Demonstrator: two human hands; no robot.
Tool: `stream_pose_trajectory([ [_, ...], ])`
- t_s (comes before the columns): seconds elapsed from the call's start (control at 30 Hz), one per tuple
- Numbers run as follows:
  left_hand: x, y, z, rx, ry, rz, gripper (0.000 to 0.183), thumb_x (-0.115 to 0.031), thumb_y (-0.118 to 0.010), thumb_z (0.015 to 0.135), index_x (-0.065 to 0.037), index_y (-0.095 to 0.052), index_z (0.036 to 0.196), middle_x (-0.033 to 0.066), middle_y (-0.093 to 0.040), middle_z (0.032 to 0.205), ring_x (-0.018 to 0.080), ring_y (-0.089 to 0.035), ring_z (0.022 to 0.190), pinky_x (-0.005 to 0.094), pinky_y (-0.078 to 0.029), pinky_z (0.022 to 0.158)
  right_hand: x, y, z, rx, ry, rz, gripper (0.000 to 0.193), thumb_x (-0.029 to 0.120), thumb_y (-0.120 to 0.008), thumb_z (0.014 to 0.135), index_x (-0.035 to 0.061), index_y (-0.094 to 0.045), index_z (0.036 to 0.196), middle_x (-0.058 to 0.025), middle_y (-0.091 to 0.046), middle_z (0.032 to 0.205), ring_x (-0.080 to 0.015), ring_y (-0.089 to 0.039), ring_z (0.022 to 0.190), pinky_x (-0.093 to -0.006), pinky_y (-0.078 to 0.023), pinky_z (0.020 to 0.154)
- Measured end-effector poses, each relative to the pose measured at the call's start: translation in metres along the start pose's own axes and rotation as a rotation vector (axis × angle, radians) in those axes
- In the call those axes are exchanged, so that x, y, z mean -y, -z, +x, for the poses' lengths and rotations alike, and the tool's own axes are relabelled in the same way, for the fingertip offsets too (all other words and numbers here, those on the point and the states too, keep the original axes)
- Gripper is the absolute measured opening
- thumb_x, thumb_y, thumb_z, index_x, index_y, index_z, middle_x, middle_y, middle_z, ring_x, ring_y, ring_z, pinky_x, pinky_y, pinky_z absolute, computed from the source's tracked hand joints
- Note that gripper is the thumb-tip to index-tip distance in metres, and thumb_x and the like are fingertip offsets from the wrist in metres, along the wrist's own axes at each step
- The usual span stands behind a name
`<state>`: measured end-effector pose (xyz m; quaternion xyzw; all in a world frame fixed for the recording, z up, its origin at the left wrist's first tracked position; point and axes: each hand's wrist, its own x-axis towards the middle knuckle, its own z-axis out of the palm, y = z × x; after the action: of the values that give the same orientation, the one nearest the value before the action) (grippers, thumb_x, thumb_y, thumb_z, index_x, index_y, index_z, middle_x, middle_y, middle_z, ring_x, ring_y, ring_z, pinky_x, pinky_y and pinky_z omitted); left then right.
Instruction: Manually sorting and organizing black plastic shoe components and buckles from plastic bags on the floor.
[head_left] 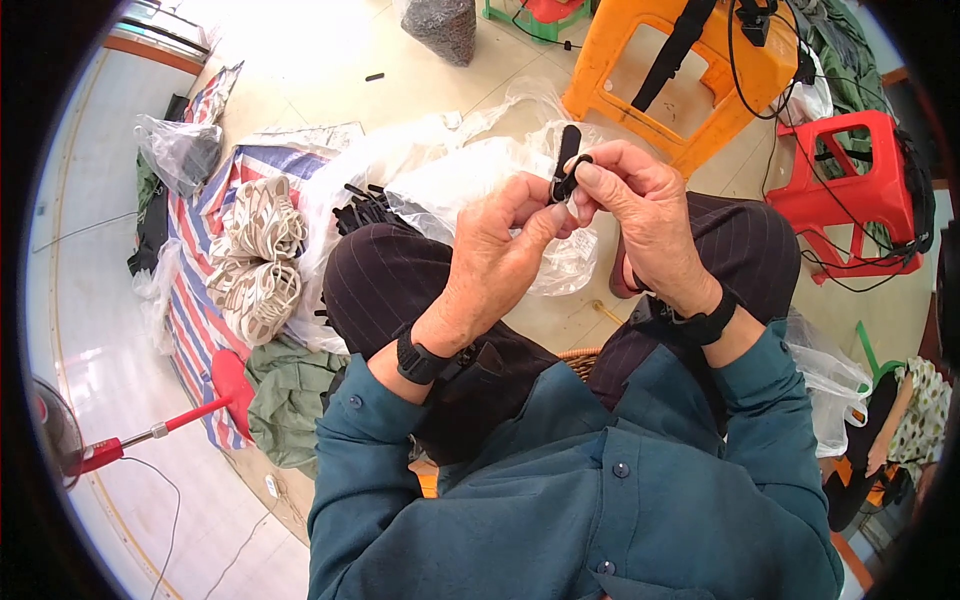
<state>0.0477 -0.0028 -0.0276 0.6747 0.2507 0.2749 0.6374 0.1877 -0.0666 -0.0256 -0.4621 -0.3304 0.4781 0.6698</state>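
A short black strap (569, 145) with a rounded end stands upright between my hands, its lower part bent into a dark loop. My left hand (497, 240) is closed on the strap's lower part, thumb and fingers pinched together. From the other side, my right hand (650, 205) pinches the loop between thumb and fingers. Something small and white shows at the fingertips; its kind is unclear. Beyond my left knee, a bunch of similar black strips (368, 210) lies by clear plastic bags (440, 175).
Pale shoes (255, 260) lie on a striped sheet (195, 290) at left, near green cloth (290, 400) and a red-based fan (232, 395). An orange stool (610, 85) stands ahead, a red stool (850, 190) with cables at right. Another person's arm (890, 425) shows at lower right.
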Motion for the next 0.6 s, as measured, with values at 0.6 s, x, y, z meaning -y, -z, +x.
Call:
stream_pose_trajectory([
  [0.6, -0.014, -0.008, 0.002, -0.064, -0.013, -0.004, 0.006, -0.005, -0.046, 0.088, 0.001, -0.047, 0.088, 0.0075, -0.058, 0.065, 0.0091, -0.054, 0.05, 0.0201, -0.043, 0.044, 0.001, -0.005, -0.002, -0.091, -0.105, 0.292, 0.009, 0.012, -0.057, 0.084, 0.0028, -0.056, 0.082, -0.0021, -0.056, 0.068, -0.008, -0.052, 0.058, -0.0209, -0.044, 0.055],
])
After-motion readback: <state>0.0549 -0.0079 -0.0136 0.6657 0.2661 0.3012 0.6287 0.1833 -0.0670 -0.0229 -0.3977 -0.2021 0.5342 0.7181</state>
